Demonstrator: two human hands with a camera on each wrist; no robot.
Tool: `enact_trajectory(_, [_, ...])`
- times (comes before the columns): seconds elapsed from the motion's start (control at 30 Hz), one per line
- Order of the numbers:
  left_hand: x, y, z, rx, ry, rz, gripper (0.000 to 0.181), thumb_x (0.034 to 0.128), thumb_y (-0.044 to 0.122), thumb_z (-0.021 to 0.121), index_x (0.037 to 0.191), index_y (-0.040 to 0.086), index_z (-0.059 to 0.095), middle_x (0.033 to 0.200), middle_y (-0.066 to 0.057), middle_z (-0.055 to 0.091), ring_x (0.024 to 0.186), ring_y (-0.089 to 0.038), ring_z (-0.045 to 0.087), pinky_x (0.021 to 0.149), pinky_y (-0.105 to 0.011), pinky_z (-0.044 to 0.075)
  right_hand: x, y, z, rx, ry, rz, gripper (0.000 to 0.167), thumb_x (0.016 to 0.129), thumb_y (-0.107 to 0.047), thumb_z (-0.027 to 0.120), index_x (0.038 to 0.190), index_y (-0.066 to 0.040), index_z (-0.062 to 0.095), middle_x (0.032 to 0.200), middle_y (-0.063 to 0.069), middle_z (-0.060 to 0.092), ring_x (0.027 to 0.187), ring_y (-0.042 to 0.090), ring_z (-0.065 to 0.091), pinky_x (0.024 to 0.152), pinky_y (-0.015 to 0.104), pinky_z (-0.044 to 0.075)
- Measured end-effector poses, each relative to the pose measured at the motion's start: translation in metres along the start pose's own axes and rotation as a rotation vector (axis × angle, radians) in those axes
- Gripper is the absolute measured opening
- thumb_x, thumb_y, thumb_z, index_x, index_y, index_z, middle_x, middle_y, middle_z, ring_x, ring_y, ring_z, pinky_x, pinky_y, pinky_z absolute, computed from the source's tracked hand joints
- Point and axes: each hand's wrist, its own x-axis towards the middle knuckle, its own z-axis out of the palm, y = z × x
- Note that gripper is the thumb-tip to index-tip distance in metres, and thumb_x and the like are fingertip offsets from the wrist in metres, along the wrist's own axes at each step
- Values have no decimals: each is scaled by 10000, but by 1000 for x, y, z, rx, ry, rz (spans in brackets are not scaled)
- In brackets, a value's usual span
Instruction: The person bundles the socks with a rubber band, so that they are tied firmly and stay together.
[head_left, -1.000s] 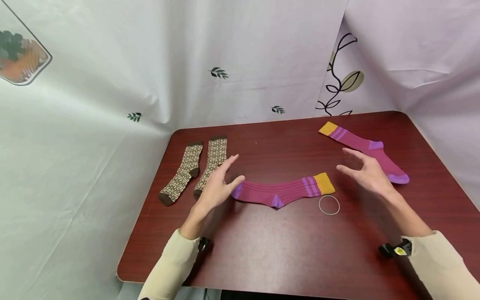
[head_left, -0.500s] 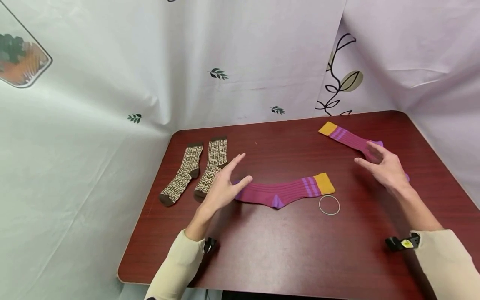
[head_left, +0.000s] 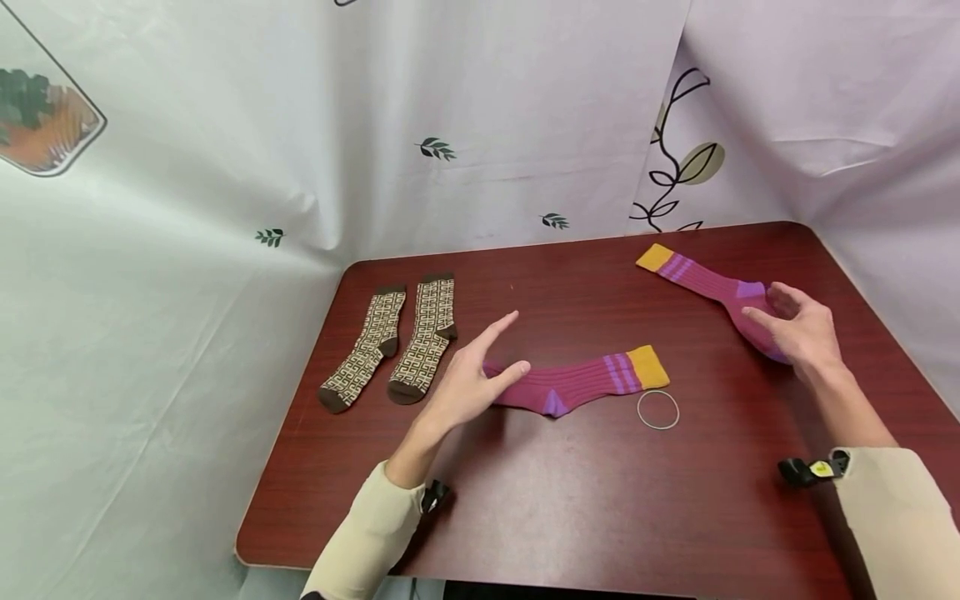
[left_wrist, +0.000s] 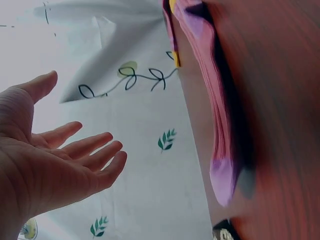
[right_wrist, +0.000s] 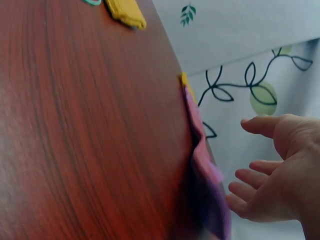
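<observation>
Above the toe end of the middle magenta sock [head_left: 558, 386] hovers my left hand [head_left: 468, 387], fingers spread and holding nothing; the left wrist view shows this hand [left_wrist: 65, 150] beside the sock [left_wrist: 220, 110], apart from it. My right hand [head_left: 810, 333] is over the toe part of the other magenta sock [head_left: 708, 281] at the right, fingers slightly bent. In the right wrist view that hand [right_wrist: 280, 175] has relaxed fingers close to the sock [right_wrist: 202, 157]; whether they touch it I cannot tell. Both socks have yellow cuffs and purple heels.
Two brown-and-cream patterned socks [head_left: 369, 346] [head_left: 427, 337] lie side by side at the left of the dark red table [head_left: 585, 500]. A thin pale ring [head_left: 658, 410] lies by the middle sock's yellow cuff. White printed curtains [head_left: 510, 108] hang behind the table.
Both hands have moved right: the left from beside the patterned socks to over the middle sock's toe, the right over the far sock's toe. The socks have not moved.
</observation>
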Motion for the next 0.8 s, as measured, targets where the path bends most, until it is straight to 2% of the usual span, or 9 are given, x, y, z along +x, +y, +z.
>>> enact_trajectory(0.03, [0, 2, 2, -7, -10, 3, 731, 990, 362, 767, 1629, 371, 412, 1620, 128, 466, 1118, -30, 626, 1136, -439, 432, 1, 2, -1, -9, 3, 15, 836, 1045, -393, 663, 1667, -17, 251, 1664, 304, 296, 1545, 428, 299, 1104, 87, 310])
enact_trajectory(0.1, [0, 4, 6, -9, -27, 11, 732, 996, 363, 761, 1633, 379, 401, 1628, 137, 451, 1450, -43, 430, 1199, -421, 371, 3, 5, -4, -28, 8, 45, 830, 1043, -400, 661, 1659, -8, 267, 1648, 317, 319, 1531, 428, 328, 1035, 41, 333])
enact_trajectory(0.27, [0, 13, 14, -12, -70, 30, 739, 1001, 373, 752, 1642, 368, 384, 1639, 108, 446, 1496, -84, 408, 1203, -414, 366, 6, 12, -11, -54, 7, 102, 811, 1044, -386, 654, 1646, 13, 285, 1625, 336, 349, 1423, 248, 466, 858, 10, 396])
enact_trajectory(0.43, [0, 20, 20, -29, -107, 46, 745, 1004, 338, 755, 1648, 327, 382, 1646, 77, 445, 1497, -99, 416, 1202, -406, 370, 6, 17, -15, -68, -3, 111, 777, 1048, -347, 648, 1621, 57, 314, 1586, 355, 385, 1066, -70, 531, 744, 43, 443])
enact_trajectory(0.57, [1, 24, 26, -31, -120, 64, 738, 994, 309, 769, 1638, 296, 410, 1635, 59, 466, 1462, -151, 481, 1173, -425, 413, 5, 19, -18, -65, -26, 103, 734, 1049, -271, 647, 1597, 99, 327, 1552, 395, 396, 867, -188, 456, 679, 56, 465])
enact_trajectory(0.6, [1, 25, 28, -29, -123, 65, 736, 992, 304, 772, 1636, 294, 416, 1631, 59, 472, 1444, -165, 502, 1162, -426, 424, 5, 20, -18, -65, -29, 96, 724, 1044, -252, 657, 1587, 107, 341, 1469, 330, 540, 839, -203, 451, 670, 60, 470])
enact_trajectory(0.67, [2, 26, 31, -30, -133, 64, 729, 991, 298, 773, 1632, 292, 425, 1628, 67, 475, 1418, -173, 525, 1150, -419, 435, 5, 21, -19, -69, -38, 76, 708, 1033, -219, 674, 1568, 124, 364, 1198, 89, 749, 828, -222, 437, 674, 46, 453])
enact_trajectory(0.73, [3, 27, 35, -29, -144, 61, 721, 993, 294, 770, 1629, 290, 431, 1623, 77, 480, 1396, -176, 541, 1139, -410, 445, 5, 22, -19, -65, -42, 61, 690, 1021, -193, 695, 1547, 136, 393, 902, -199, 696, 787, -240, 438, 674, 46, 447])
enact_trajectory(0.8, [4, 29, 38, -22, -152, 67, 710, 995, 292, 768, 1625, 278, 441, 1614, 81, 492, 1372, -178, 559, 1126, -402, 455, 5, 21, -19, -65, -44, 48, 669, 1015, -180, 706, 1527, 142, 421, 772, -402, 489, 754, -249, 437, 670, 47, 441])
